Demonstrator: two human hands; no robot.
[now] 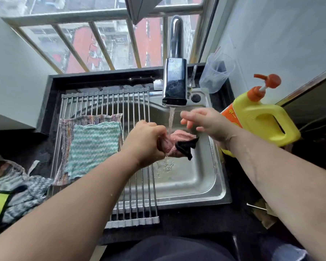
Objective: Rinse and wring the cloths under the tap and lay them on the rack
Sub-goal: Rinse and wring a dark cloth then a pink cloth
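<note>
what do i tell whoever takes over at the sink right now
Left hand grips the pink cloth under the running tap, over the sink.
Right hand open beside the stream, holding nothing.
Done: green cloth lies on the striped cloth on the rack.
Left: wring the pink cloth, lay it on the rack; the pile on the left counter probably needs rinsing too.
</note>
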